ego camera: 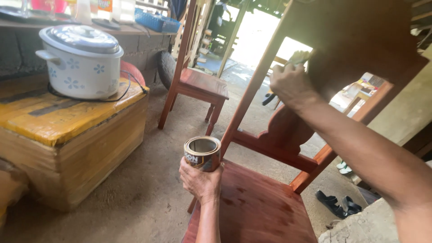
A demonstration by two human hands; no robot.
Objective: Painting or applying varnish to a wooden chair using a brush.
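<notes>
My left hand grips an open tin can above the red wooden chair seat; my right hand presses a cloth, fingers closed, against its backrest.

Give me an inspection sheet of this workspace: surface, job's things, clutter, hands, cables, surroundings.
Surface: bare dusty concrete floor; glossy reddish-brown wooden chair in front, its seat streaked darker in patches.
Job's things: open round metal tin held over the seat's front corner; pale cloth or brush pressed against the chair's backrest, too blurred to tell which.
Clutter: black sandals on the floor.
Hands: left hand grips the tin; right hand holds the pale applicator.
Cables: black cord around the white flowered cooker pot.
Surroundings: yellow-topped wooden box; second red chair; bright open doorway.
</notes>
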